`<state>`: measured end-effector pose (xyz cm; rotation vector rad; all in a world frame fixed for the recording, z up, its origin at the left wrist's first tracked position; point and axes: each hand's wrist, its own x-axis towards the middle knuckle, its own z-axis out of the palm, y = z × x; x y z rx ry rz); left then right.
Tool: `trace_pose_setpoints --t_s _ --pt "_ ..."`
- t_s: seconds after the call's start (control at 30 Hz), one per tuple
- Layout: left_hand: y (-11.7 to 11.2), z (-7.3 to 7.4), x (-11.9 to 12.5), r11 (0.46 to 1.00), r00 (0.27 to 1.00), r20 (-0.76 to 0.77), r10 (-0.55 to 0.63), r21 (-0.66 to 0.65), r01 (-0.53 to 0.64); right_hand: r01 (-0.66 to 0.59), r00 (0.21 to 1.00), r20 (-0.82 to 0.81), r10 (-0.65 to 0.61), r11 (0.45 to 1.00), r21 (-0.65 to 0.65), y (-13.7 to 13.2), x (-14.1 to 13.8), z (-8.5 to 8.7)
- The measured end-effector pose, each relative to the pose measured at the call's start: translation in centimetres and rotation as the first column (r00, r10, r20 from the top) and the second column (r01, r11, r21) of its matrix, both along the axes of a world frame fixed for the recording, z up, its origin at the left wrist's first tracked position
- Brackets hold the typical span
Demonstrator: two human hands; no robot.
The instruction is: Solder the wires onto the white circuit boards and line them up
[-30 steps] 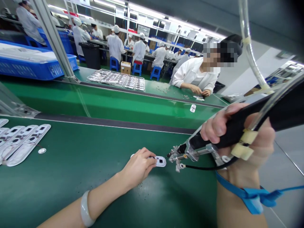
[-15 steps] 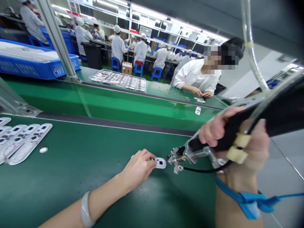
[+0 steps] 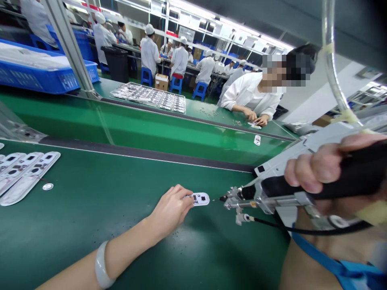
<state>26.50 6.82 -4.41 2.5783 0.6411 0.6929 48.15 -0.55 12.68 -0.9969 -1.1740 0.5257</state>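
White plastic part [image 3: 200, 199] lies flat on the green workbench [image 3: 90, 241], its left end pinned under the fingertips [image 3: 188, 196] of the person's left hand [image 3: 171, 210], fingers close together, apparently to keep it from shifting. Right hand [image 3: 314, 171] has its fingers clamped around a black-handled tool [image 3: 279, 188], whose metal tip [image 3: 225, 199] points toward the part's free end, just apart from it. One bangle [image 3: 101, 265] circles the left wrist; one blue wrist strap [image 3: 341, 268] circles the right, likely as protection against static. Farther left, at least three long white strips [image 3: 30, 177] and one small round disc [image 3: 47, 186] rest on the bench. Beyond, a co-worker [image 3: 250, 94] leans over a second bench, past a tray of parts [image 3: 148, 98], while white-coated workers [image 3: 179, 60] fill the rows behind.
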Motion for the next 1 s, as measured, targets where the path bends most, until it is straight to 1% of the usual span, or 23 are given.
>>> trace_pose_setpoints --t_s 0.07,0.13,0.2,0.37,0.53,0.7,0.77,0.9,1.0 --pt "0.0 0.0 0.0 1.0 1.0 -0.004 -0.002 0.006 0.002 -0.065 0.998 -0.01 0.066 0.996 0.053 0.7 -0.8 -0.3" --pt "-0.1 0.2 0.1 1.0 1.0 -0.012 -0.004 0.01 0.004 -0.111 0.994 -0.011 0.112 0.992 0.051 1.0 -0.8 -0.4" --pt "-0.3 0.4 0.3 1.0 1.0 -0.02 -0.004 0.01 0.004 -0.129 0.992 -0.006 0.13 0.991 0.041 1.1 -0.6 -0.3" --pt "-0.4 0.9 0.4 1.0 0.999 -0.054 -0.006 0.011 0.007 -0.112 0.993 -0.029 0.113 0.993 0.031 1.2 -0.6 -0.1" --pt "-0.4 0.8 0.3 1.0 0.998 -0.068 -0.003 -0.003 0.003 -0.101 0.995 0.009 0.101 0.994 0.031 1.7 -1.2 0.2" --pt "-0.4 0.8 0.4 1.0 0.997 -0.076 -0.002 0.0 0.002 -0.076 0.997 -0.012 0.076 0.997 0.033 2.0 -1.7 0.3" --pt "-0.4 0.8 0.4 1.0 0.997 -0.074 -0.005 0.0 0.005 -0.111 0.994 -0.005 0.111 0.993 0.045 1.9 -1.5 0.1" --pt "-0.3 0.7 0.4 1.0 0.998 -0.054 -0.012 0.001 0.013 -0.218 0.976 -0.005 0.218 0.974 0.062 1.7 -1.7 -0.6" --pt "-0.3 0.6 0.3 1.0 0.999 -0.047 -0.022 0.012 0.023 -0.238 0.97 -0.03 0.24 0.97 0.053 1.9 -2.6 -0.9"
